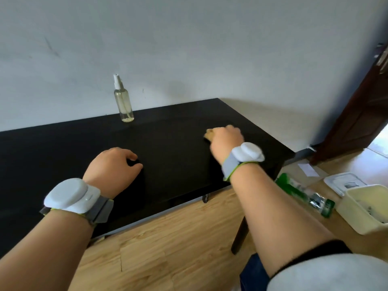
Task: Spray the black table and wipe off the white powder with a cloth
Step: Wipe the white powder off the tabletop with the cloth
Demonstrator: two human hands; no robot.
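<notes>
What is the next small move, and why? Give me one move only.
Probably sweep the cloth leftward across the black table with the right hand. That hand grips the cloth on the tabletop near its right end, the spray bottle stands upright by the wall, and the left hand rests on the table. No powder shows from here.

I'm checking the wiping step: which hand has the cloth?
The right hand: a tan cloth pokes out beneath its fingers. The left hand rests on the black table, loosely curled, with no cloth.
</notes>
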